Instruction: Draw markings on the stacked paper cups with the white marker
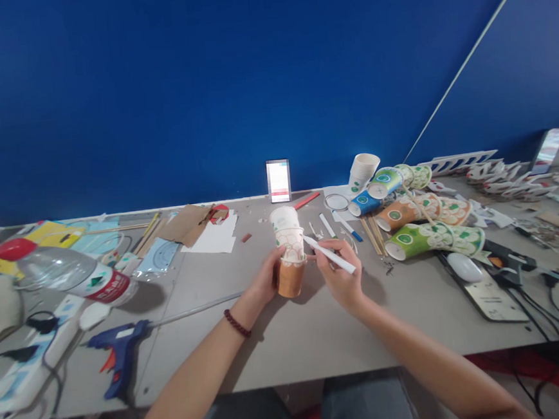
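Observation:
My left hand [266, 276] is wrapped round a column of joined paper cups [292, 281]. Its lower part is orange-brown, and the upper part is white with scalloped outlines and green marks. In my right hand [341, 274] is a white marker pen [334, 259], gripped like a pencil. The pen's tip points at the right side of the white part; whether it touches cannot be made out. Behind my right hand lie a pen with a green end [328, 225] and a blue-capped marker [347, 226].
Decorated cup columns [437, 239] lie at right, near a stack of white cups [363, 172]. A phone [279, 182] stands against the blue wall. On the left are a plastic bottle [79, 274], a blue glue gun [121, 351] and a power strip [39, 354]. Another glue gun [508, 256] is at right.

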The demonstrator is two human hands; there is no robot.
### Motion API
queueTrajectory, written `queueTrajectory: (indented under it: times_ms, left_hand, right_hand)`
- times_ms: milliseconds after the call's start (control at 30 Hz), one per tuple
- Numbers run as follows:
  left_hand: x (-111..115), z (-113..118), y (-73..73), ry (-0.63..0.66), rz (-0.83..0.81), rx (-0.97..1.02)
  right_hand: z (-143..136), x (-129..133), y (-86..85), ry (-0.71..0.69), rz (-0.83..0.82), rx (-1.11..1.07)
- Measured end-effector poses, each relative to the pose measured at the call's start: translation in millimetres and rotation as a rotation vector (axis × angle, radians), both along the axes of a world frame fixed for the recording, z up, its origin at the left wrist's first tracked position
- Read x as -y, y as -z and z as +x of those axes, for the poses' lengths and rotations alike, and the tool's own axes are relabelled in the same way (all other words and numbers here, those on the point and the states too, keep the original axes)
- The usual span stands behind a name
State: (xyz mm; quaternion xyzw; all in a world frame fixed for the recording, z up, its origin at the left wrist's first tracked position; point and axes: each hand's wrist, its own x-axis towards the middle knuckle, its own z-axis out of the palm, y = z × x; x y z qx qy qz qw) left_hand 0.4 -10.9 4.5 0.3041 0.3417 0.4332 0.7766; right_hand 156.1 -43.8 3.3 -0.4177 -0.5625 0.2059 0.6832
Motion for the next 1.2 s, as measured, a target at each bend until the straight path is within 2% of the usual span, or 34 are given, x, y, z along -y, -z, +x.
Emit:
queueTrajectory:
  times_ms: [367, 767, 1200]
  left_hand:
    - [2.1, -0.9, 1.5, -0.011, 0.088, -0.015]
    - [3.0, 1.7, -3.2, -0.027, 0.069, -0.01]
    - [1.4, 1.3, -0.2, -0.048, 0.049, -0.04]
  right_hand:
    - [-0.1, 0.2, -3.7, 0.028, 0.027, 0.081]
    - [2.3, 0.5, 1.0, 0.026, -0.025, 0.095]
    - [2.6, -0.7, 3.6, -0.005, -0.05, 0.028]
